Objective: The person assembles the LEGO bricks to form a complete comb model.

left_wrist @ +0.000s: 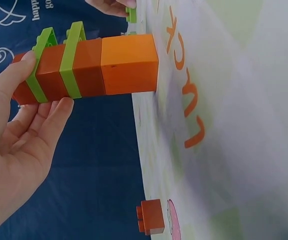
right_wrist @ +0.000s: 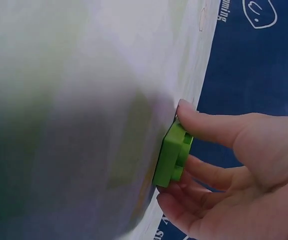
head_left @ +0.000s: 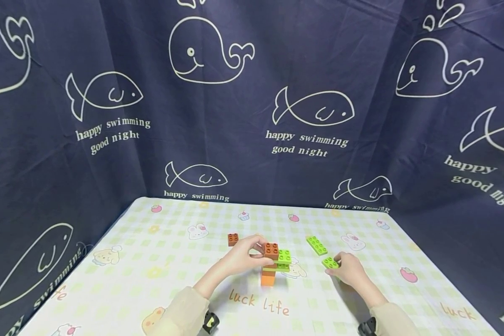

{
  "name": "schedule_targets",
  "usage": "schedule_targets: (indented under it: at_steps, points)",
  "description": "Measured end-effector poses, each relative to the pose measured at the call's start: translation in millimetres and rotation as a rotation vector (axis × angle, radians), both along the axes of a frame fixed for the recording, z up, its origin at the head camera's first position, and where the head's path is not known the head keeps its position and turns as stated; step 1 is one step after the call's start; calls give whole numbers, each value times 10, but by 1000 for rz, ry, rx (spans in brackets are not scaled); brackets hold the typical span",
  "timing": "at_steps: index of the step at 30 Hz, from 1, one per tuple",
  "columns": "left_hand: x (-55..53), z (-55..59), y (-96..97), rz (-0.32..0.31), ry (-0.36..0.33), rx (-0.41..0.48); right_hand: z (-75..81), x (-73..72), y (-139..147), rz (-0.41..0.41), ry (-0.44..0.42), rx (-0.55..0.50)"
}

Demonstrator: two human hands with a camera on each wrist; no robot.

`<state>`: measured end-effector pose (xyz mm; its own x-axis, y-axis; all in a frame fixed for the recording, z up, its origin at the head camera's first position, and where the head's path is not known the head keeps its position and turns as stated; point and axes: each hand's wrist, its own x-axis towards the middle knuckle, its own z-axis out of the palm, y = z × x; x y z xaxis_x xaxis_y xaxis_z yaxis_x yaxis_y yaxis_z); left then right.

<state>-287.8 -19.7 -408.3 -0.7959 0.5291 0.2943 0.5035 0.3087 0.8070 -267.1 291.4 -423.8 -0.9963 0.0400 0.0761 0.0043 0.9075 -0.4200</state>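
A tower of toy building bricks (left_wrist: pixel 88 67) stands on the table, an orange brick (head_left: pixel 268 279) at its base, with brown bricks and green plates stacked above. My left hand (head_left: pixel 245 254) grips the tower's upper part, thumb on one side and fingers on the other. The green plates jut out to the right, and a brown brick (head_left: pixel 271 250) tops the stack. To the right, my right hand (head_left: pixel 351 269) pinches a small green plate (right_wrist: pixel 173 156) between thumb and fingers, low at the tabletop. Its studs face up.
A longer green plate (head_left: pixel 317 245) lies just beyond the right hand. Behind the left hand sits a loose brown brick (head_left: pixel 233 240). The patterned tablecloth (head_left: pixel 172 261) covers the table, and a dark blue printed curtain (head_left: pixel 243 116) hangs behind it.
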Motion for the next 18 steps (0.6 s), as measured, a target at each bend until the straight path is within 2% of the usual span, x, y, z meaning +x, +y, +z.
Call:
schedule_targets:
  at_steps: [10,18]
  points:
    - [-3,1,-10,19,-7,-24,17,9,4,13,57,-21]
    - [5,8,-12,9,-16,-15,32,8,2,15,104,-41]
